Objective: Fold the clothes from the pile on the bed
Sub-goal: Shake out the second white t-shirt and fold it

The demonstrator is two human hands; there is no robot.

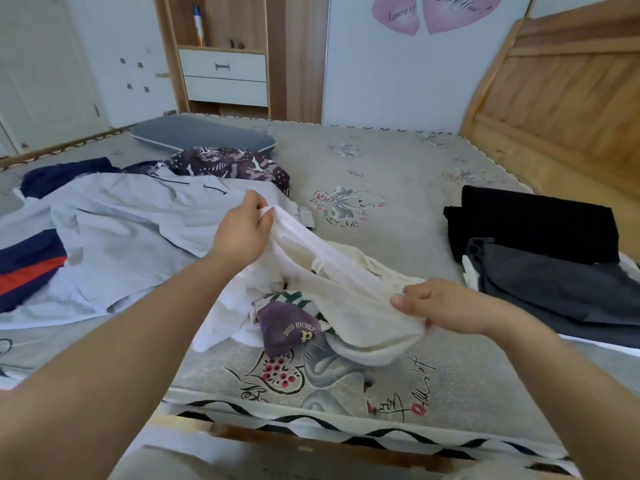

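A crumpled white garment (349,289) with a purple printed patch and green lettering lies near the front edge of the grey patterned mattress (398,209). My left hand (242,230) grips its upper edge and lifts it off the bed. My right hand (446,306) pinches the cream-white fabric at the right end, thumb on top. The cloth stretches between both hands. To the left lies the pile: a pale blue shirt (121,230), a dark floral garment (235,164), and a navy and red piece (27,265).
Folded black (530,223) and dark grey (561,289) clothes are stacked at the right side of the bed. A grey pillow (201,135) lies at the far edge. A wooden headboard (561,91) rises on the right; a cabinet with drawers (225,74) stands behind.
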